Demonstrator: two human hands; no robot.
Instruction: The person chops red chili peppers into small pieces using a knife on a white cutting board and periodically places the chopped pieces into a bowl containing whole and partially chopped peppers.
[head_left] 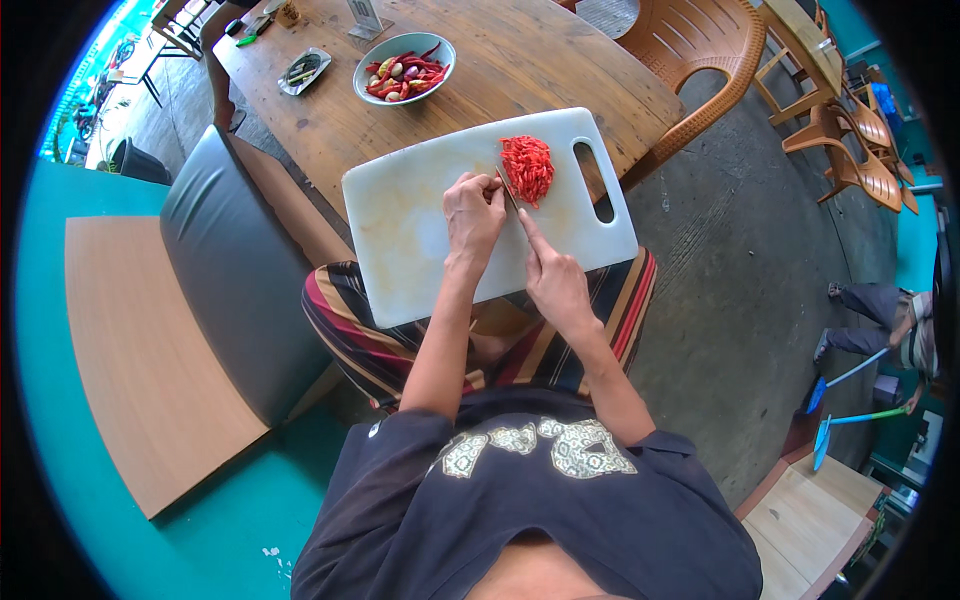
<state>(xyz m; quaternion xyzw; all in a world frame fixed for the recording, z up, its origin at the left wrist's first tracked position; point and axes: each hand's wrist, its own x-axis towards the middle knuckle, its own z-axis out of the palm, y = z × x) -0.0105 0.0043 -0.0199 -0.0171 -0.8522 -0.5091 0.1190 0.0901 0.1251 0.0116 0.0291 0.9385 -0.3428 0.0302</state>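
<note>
A white cutting board (400, 215) with a handle slot lies across my lap, its far edge over the table's near end. A heap of finely chopped red chili (527, 168) rests on its right half. My left hand (474, 215) is closed on the board just left of the heap, fingertips pinched together by the blade; what they hold is hidden. My right hand (557, 285) grips a knife (509, 193), index finger stretched along it. The blade points away from me, between my left fingertips and the chopped chili.
A bowl (405, 98) of whole red chilies and shallots stands on the wooden table (520, 60), beside a small tray (303, 72). A grey-backed seat (235, 270) is at left, an orange chair (695, 60) at right. Far right, a person (890, 320) holds long-handled blue tools.
</note>
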